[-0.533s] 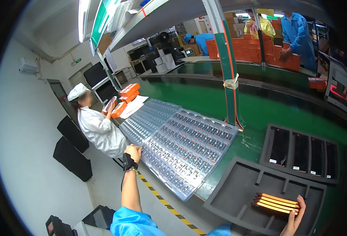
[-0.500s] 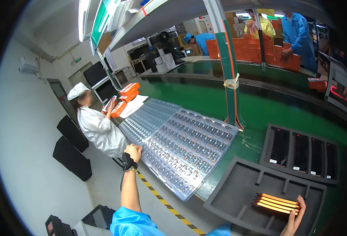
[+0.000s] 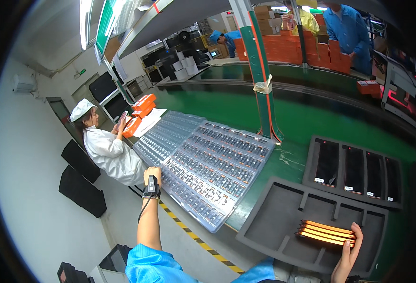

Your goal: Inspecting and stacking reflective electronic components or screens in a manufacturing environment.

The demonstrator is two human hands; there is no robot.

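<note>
A wide clear plastic tray [image 3: 260, 158], its pockets filled with rows of small metallic parts, lies tilted across the left side of the bench. My left hand [image 3: 152, 174] is closed at its near left edge, fingers partly hidden. At the lower right, a grey foam tray [image 3: 269, 214] with dividers holds a stack of several orange-edged phones [image 3: 326, 232]. My right hand [image 3: 350, 245] grips the stack's right end, thumb on the near side and fingers behind. Beyond it, a second foam tray [image 3: 311, 165] holds several dark-screened phones [image 3: 354, 170] in separate slots.
A green upright post [image 3: 263, 101] stands behind the plastic tray, under an overhead shelf. At left, a person in white [image 3: 106, 151] stands beside orange boxes [image 3: 143, 104]. People in blue and yellow work across the green bench [image 3: 208, 101]. A striped floor line [image 3: 189, 233] runs below.
The whole view has shifted slightly, so the bench and trays sit further left and higher. Both hands keep nearly the same places on the plastic tray and the phone stack.
</note>
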